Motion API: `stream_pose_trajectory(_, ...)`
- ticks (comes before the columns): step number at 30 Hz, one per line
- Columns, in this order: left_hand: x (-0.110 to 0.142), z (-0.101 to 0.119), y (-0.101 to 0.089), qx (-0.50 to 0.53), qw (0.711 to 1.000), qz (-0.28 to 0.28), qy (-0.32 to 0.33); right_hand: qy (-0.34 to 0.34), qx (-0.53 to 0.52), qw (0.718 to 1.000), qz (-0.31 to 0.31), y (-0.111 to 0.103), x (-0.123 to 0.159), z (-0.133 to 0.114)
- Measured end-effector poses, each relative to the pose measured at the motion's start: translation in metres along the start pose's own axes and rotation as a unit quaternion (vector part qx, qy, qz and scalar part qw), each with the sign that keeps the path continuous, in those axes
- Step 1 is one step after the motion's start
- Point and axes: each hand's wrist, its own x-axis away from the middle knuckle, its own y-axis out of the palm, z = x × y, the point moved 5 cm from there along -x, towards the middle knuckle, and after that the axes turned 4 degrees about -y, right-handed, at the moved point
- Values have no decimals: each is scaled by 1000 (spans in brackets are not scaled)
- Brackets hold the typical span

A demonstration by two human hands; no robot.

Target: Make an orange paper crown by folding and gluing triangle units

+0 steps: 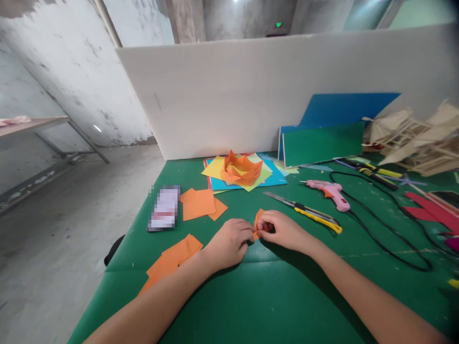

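Observation:
Between my two hands is a small piece of folded orange paper point(258, 217), pinched over the green table. My left hand point(231, 240) has its fingers closed at the paper's left edge. On the other side, my right hand point(278, 230) grips it between thumb and fingers. Part of the paper is hidden by the fingers. Orange paper squares point(199, 204) lie beyond my left hand, and more orange sheets point(170, 258) lie beside my left forearm. Farther back, a ring of folded orange paper point(241, 177) rests on a stack of coloured sheets point(276, 180).
A phone point(165, 208) lies near the left edge of the green table point(229, 306). To the right are a yellow utility knife point(317, 217) with its blade out, a pink glue gun point(332, 192) with a black cord, and wooden models point(412, 134). A white board point(222, 100) stands behind.

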Motion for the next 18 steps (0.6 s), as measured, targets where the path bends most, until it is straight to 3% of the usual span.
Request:
stream_pose_trajectory(12,0,2,-1,-24,999,-46,14,-2,-8,1000,1,1,-1,1)
stream_pose_trajectory(18,0,0,-1,6,999,-41,14,2,-11,1000,5,0,-1,0)
